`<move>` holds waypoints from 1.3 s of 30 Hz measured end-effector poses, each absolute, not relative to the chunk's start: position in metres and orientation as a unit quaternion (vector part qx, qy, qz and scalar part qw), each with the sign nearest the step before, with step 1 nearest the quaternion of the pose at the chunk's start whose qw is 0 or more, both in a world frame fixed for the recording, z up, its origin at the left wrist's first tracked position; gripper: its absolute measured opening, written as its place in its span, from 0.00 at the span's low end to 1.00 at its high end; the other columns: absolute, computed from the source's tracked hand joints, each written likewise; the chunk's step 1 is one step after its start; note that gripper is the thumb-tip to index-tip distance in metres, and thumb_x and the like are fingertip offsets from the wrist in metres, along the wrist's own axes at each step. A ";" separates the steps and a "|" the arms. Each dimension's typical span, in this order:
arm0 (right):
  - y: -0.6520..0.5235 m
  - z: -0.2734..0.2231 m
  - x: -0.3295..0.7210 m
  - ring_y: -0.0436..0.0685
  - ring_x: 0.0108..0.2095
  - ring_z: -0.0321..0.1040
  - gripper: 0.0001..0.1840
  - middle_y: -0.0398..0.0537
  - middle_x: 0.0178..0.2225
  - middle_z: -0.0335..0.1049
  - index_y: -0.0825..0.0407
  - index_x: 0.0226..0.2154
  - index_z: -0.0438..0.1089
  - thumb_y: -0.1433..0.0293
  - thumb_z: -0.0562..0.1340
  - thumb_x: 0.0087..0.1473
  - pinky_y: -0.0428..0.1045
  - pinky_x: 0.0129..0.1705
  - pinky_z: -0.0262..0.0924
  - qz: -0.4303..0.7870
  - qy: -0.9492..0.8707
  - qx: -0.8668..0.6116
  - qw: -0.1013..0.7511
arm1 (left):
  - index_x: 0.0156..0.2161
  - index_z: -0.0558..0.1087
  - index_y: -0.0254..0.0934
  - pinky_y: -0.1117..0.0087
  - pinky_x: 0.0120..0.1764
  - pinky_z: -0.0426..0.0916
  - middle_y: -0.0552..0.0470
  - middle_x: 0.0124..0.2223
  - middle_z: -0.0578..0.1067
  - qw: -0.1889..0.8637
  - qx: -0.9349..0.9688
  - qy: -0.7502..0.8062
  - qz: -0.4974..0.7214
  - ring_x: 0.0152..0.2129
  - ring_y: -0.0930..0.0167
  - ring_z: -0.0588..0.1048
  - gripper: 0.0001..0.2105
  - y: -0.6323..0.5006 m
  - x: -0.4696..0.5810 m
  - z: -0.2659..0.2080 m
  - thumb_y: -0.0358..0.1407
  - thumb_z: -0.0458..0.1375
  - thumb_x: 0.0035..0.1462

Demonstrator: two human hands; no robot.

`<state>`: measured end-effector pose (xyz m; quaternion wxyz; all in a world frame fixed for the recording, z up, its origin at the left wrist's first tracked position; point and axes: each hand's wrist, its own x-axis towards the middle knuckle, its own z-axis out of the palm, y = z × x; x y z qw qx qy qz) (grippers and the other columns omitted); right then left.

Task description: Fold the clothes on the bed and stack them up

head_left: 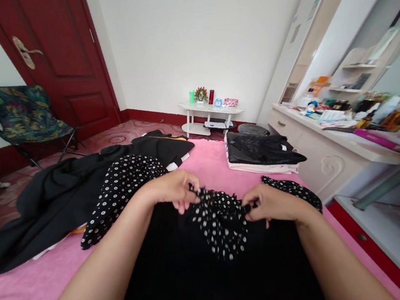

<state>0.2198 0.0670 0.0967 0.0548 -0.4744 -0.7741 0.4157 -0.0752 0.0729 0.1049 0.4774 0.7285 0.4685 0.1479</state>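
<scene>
A black garment (216, 275) with white-dotted sleeves lies spread over the pink bed cover (211, 161) in front of me. My left hand (177, 187) pinches the left side of its gathered polka-dot neck part (224, 225). On the other side of that part, my right hand (262, 203) grips a bit of the black edge, fingers closed. Between both hands the dotted cloth hangs in folds, slightly blurred. One dotted sleeve (125, 184) stretches out to the left, and the other dotted sleeve (296, 191) shows beyond my right wrist.
Dark clothes (65, 187) are heaped at the left. A folded stack (262, 149) of black and pale clothes sits at the far right of the bed. Beyond stand a small white table (209, 109) and a camping chair (25, 114); a cluttered dresser (331, 137) borders the right.
</scene>
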 end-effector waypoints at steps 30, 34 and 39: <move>0.095 -0.004 0.221 0.63 0.66 0.34 0.32 0.47 0.66 0.41 0.48 0.64 0.48 0.53 0.41 0.62 0.60 0.64 0.34 -0.056 -0.746 -0.663 0.031 | 0.64 0.54 0.40 0.58 0.62 0.43 0.45 0.67 0.49 0.036 0.819 0.562 0.112 0.64 0.62 0.46 0.30 0.092 -0.075 -0.006 0.53 0.40 0.62; 0.070 0.001 0.234 0.61 0.66 0.34 0.33 0.50 0.66 0.41 0.50 0.64 0.47 0.52 0.41 0.62 0.58 0.64 0.33 -0.050 -0.768 -0.638 0.012 | 0.65 0.51 0.41 0.60 0.62 0.43 0.46 0.68 0.46 0.040 0.849 0.517 0.095 0.64 0.63 0.45 0.31 0.053 -0.098 -0.004 0.54 0.39 0.62; 0.019 0.005 0.249 0.58 0.66 0.34 0.31 0.50 0.66 0.40 0.49 0.64 0.47 0.54 0.43 0.63 0.58 0.65 0.32 -0.044 -0.801 -0.597 0.004 | 0.65 0.51 0.43 0.61 0.63 0.43 0.49 0.68 0.45 0.025 0.861 0.498 0.103 0.64 0.64 0.46 0.29 -0.020 -0.128 -0.002 0.53 0.41 0.63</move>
